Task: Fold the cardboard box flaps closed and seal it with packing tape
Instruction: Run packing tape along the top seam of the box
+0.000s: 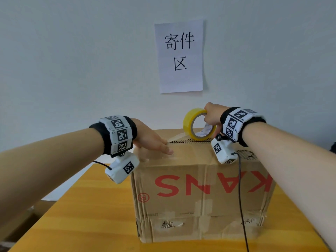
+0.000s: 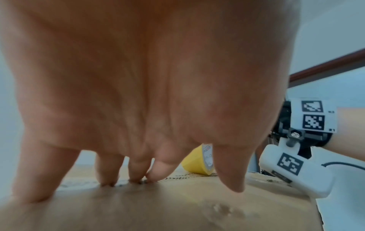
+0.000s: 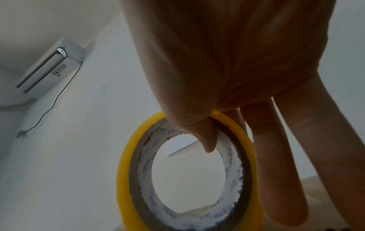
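Note:
A worn cardboard box with red letters stands on the table, its top flaps folded down. My left hand lies flat on the box top near the left end of the centre seam, its straight fingertips pressing on the cardboard. My right hand holds a yellow roll of packing tape upright over the seam, thumb inside the core and fingers on the outer side. A strip of clear tape runs from the roll along the seam toward my left hand. The tape roll shows behind my left fingers.
The yellow wooden table reaches left and in front of the box. A white wall with a paper sign stands close behind. An air conditioner hangs high on the wall. Black cables trail from the wrist cameras across the box front.

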Demonstrator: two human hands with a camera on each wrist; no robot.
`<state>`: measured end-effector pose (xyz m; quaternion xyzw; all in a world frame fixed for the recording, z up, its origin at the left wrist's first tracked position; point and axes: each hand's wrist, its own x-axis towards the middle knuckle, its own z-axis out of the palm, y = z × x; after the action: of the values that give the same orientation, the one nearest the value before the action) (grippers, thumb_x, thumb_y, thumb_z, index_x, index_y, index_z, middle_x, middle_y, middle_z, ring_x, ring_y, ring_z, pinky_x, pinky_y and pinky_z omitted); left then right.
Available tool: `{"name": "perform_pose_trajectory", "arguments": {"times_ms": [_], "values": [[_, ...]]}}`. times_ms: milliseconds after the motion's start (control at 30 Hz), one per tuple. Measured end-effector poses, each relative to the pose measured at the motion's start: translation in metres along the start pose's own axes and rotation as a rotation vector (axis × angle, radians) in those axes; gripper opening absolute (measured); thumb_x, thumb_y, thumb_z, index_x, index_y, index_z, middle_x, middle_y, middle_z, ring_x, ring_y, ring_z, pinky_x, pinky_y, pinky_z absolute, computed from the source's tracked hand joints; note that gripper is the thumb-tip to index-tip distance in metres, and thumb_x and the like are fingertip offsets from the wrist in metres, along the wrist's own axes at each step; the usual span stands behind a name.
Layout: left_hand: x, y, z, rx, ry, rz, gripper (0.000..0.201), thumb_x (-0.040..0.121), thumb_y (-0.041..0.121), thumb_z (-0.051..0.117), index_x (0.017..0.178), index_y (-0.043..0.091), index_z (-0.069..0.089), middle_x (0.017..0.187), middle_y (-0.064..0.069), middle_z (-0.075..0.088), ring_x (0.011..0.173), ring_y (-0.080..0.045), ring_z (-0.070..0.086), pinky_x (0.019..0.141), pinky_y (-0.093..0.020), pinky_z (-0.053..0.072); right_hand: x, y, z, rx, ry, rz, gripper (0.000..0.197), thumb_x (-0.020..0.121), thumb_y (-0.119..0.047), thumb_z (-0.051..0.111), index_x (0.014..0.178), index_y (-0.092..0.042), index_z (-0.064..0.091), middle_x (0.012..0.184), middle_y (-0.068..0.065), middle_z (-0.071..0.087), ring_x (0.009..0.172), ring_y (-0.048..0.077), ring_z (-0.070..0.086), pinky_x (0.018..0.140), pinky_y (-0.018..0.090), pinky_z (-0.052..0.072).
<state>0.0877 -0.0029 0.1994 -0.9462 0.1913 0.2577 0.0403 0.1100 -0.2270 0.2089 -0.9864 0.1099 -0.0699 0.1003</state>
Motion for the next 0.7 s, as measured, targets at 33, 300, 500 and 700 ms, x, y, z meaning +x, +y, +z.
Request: {"name": "perform_pose_trajectory", "arguments": {"times_ms": [33,300,500,700], "values": [[0.002,0.003,-0.001,0.025,-0.001,-0.009,0.075,0.097,0.067,0.032,0.159,0.03,0.01,0.166,0.009,0.006,0.152,-0.022,0.011,0.123,-0.045,0.017,0.0,0.001,0.001,-0.003,-0.007,0.002,0.033,0.102,-0.01,0.044,0.133,0.0,0.042,0.078,0.007,0.047,0.062,0.016,0.045,0.05,0.027,0.032],[0.015,0.016,-0.008,0.066,0.006,-0.067,0.083,0.091,0.074,0.037,0.158,0.03,0.017,0.166,0.006,0.011,0.15,-0.027,0.018,0.113,-0.046,0.036,0.0,0.011,0.001,0.014,-0.047,-0.03,0.037,0.102,-0.013,0.045,0.138,-0.003,0.038,0.101,0.012,0.059,0.082,0.025,0.062,0.053,0.026,0.038],[0.019,0.03,-0.013,0.155,0.021,-0.126,0.074,0.098,0.065,0.033,0.158,0.023,0.02,0.163,-0.001,0.02,0.147,-0.029,0.026,0.102,-0.039,0.038,-0.007,0.017,-0.003,0.076,-0.118,-0.071,0.035,0.096,-0.019,0.064,0.126,-0.004,0.053,0.119,0.015,0.061,0.089,0.028,0.063,0.087,0.04,0.055],[0.035,0.044,-0.013,0.199,0.032,-0.177,0.065,0.104,0.053,0.029,0.159,0.02,0.017,0.161,-0.009,0.024,0.146,-0.032,0.028,0.096,-0.037,0.037,-0.006,0.029,0.001,0.159,-0.211,-0.075,0.028,0.095,-0.02,0.065,0.117,-0.008,0.055,0.108,0.012,0.073,0.102,0.027,0.071,0.096,0.046,0.054]]}}
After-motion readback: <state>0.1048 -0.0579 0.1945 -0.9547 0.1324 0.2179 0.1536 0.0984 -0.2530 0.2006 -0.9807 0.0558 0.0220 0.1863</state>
